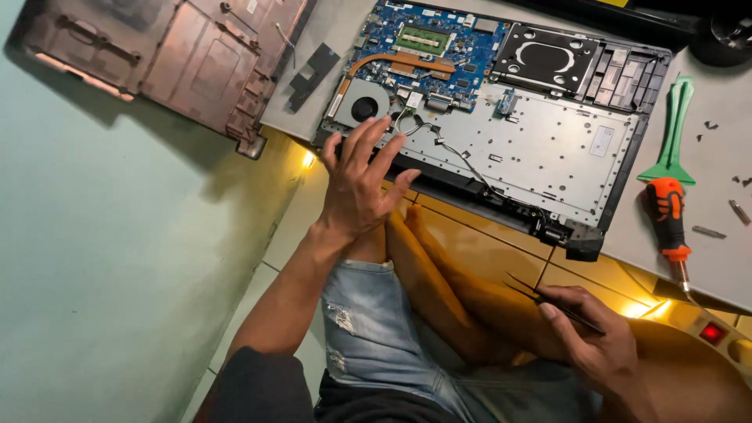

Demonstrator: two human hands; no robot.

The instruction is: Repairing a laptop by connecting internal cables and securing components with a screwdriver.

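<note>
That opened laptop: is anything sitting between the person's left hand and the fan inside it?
Nothing visible does. The left hand is open at the near edge of the laptop, fingertips just short of the round fan. Thin black wires run beside them, not across.

An opened laptop (517, 133) fills the upper middle of the frame, its exposed board, fan and a loose cable blocking a flat approach. The left hand (360, 184) hovers over its lower left corner. At right, a green pry tool (672, 133) and an orange screwdriver (668, 215) crowd the mat. Open floor lies at far left, below the removed bottom cover (172, 59).
</note>
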